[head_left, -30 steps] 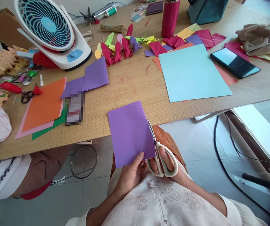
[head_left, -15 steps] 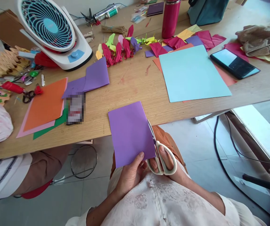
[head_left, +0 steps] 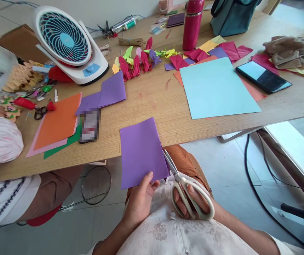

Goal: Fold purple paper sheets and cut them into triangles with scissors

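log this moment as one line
left hand: holds purple paper | right hand: holds scissors | blades: beside paper's right edge | light-blue sheet: on table

We look forward and down from the wearer's head, close above the white shirt [head_left: 162, 235] at bottom centre, the table [head_left: 146, 101] beyond, spanning the upper frame.

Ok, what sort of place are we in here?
Likely a paper-craft workspace, though whether home or workshop I can't tell: coloured paper pieces lie on the wooden table, the left hand holds purple paper, and the right hand holds scissors.
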Motion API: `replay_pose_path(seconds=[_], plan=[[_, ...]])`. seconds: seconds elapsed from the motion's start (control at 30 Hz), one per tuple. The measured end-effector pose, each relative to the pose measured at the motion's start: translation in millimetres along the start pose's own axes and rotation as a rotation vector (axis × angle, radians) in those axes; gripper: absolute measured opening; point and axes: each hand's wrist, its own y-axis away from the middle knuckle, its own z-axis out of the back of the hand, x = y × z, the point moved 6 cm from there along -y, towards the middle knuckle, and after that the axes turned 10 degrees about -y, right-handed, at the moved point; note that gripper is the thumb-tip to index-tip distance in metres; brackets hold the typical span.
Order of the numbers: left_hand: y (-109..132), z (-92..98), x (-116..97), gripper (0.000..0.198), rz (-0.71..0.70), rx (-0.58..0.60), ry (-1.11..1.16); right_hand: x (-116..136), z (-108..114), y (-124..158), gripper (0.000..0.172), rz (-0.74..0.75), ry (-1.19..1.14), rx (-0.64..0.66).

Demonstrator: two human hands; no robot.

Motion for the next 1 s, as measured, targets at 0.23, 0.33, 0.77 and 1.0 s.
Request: replay_pose_path(seconds=[0.23, 0.33, 0.77, 1.0], plan=[[18.2, -7.6, -64.9, 0.031, -0.258, -0.05, -0.033, 29.1, 16.5, 11.1, 0.054, 0.11, 0.332, 0.064], [27.8, -9.1, -84.7, 0.029, -0.215, -0.057, -0.044, 67.0, 15.1, 0.8, 0.05, 0.284, 0.528, -0.068], [62.8, -27.2, -135.1, 0.032, -0.075, -0.01, -0.157, 140.5, -61.6, -67.6, 0.022, 0.797, 1.114, -0.164], [41.6, -55.2, -177.4, 0.058, -0.411, 0.409, -0.384, 155.8, -57.5, -82.0, 0.027, 0.658, 0.622, -0.267]])
